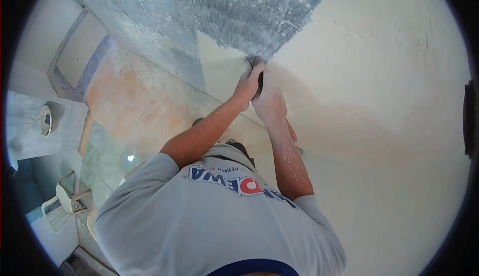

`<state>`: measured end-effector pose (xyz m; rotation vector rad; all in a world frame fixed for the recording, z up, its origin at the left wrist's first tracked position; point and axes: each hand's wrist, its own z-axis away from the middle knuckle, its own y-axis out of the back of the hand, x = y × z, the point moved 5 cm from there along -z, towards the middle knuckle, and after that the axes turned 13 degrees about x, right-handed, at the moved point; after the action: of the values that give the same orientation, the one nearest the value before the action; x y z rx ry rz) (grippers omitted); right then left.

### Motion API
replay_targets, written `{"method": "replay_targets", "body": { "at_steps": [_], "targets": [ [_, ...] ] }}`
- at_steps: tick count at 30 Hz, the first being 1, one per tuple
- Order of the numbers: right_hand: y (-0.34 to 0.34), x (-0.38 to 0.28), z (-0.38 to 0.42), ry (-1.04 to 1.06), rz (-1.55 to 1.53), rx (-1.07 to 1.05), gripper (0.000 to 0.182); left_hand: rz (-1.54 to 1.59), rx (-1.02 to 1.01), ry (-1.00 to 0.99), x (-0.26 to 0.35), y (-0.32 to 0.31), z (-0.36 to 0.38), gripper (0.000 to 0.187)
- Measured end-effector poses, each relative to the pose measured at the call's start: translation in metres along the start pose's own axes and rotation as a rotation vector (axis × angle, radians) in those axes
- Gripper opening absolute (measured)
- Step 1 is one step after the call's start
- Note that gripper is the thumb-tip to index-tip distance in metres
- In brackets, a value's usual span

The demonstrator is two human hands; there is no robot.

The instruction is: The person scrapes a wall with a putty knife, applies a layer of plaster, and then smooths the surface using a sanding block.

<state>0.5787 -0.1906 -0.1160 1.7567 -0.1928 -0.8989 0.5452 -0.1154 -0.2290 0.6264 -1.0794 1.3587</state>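
Observation:
A dark tool [260,80], mostly hidden by my hands, is held against the wall [249,11] where its grey surface meets a cream coating. My left hand [245,87] grips its upper part, thumb stretched along it toward the wall. Just below and to the right, my right hand [269,105] is curled closed at the lower end of the same tool. Pale dust covers both hands and forearms. Beside my right forearm shows a brown strip [291,130], its other end hidden behind the wrist.
Cream coating [379,76] spreads across the wall on the right. The floor [144,91] at left has orange-brown stains. A white chair [64,198] stands at lower left, and a round pale container [46,121] is above it. A dark object [469,119] lies at the right edge.

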Motion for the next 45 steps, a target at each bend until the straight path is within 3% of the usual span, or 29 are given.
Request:
{"method": "replay_targets", "body": {
  "at_steps": [2,3,7,10,13,14,17,20,24,27,30,34,36,39,40,42,45],
  "targets": [
    [-0.007,-0.006,0.003,0.081,0.042,0.028,0.057,-0.002,-0.059,0.112,0.01,0.011,-0.001,0.068],
    [-0.009,-0.009,0.004,0.098,0.082,0.011,0.044,0.051,-0.121,0.211,0.022,0.013,0.004,0.072],
    [0.003,0.002,0.007,0.039,0.012,0.064,0.05,-0.047,-0.059,0.038,0.021,0.004,0.012,0.065],
    [-0.01,-0.001,0.007,0.071,0.064,0.043,0.052,0.084,-0.169,0.185,0.025,0.007,0.013,0.072],
    [0.007,-0.002,0.009,0.029,0.004,0.053,0.052,0.005,-0.146,0.0,0.031,0.003,0.018,0.066],
    [0.005,-0.005,0.005,0.015,0.035,0.049,0.055,-0.008,0.034,-0.111,0.036,0.003,0.018,0.062],
    [-0.016,0.0,0.001,0.087,0.075,0.018,0.055,0.053,-0.134,0.229,0.019,0.011,0.003,0.064],
    [0.002,0.001,0.007,0.051,0.05,0.088,0.056,-0.008,-0.045,-0.048,0.02,0.0,0.007,0.056],
    [-0.013,0.006,0.005,0.011,0.03,0.014,0.064,0.016,-0.107,0.107,0.007,0.006,-0.004,0.065],
    [-0.011,-0.003,0.002,0.023,0.035,0.024,0.06,-0.052,0.009,-0.074,0.008,0.004,0.001,0.057],
    [-0.01,0.008,0.011,-0.018,0.028,0.011,0.058,0.05,-0.129,0.152,0.012,0.007,0.007,0.064],
    [-0.006,0.0,0.006,-0.02,0.033,0.02,0.054,0.049,-0.066,-0.022,0.007,0.003,-0.001,0.054],
    [-0.009,0.007,0.009,-0.01,0.064,-0.008,0.051,0.104,-0.149,0.188,0.019,0.009,0.006,0.062],
    [-0.004,0.004,-0.003,-0.021,0.023,-0.017,0.052,-0.034,-0.1,-0.061,0.025,0.001,0.013,0.058],
    [-0.007,0.001,-0.008,0.029,0.017,0.024,0.049,-0.059,0.041,-0.142,0.028,0.001,0.01,0.055],
    [-0.009,0.006,0.004,0.078,0.018,0.092,0.043,-0.004,-0.052,0.046,0.014,0.006,0.001,0.057],
    [-0.001,0.012,0.008,0.023,0.038,0.058,0.043,0.067,-0.143,-0.043,0.031,-0.002,0.017,0.053]
  ]
}}
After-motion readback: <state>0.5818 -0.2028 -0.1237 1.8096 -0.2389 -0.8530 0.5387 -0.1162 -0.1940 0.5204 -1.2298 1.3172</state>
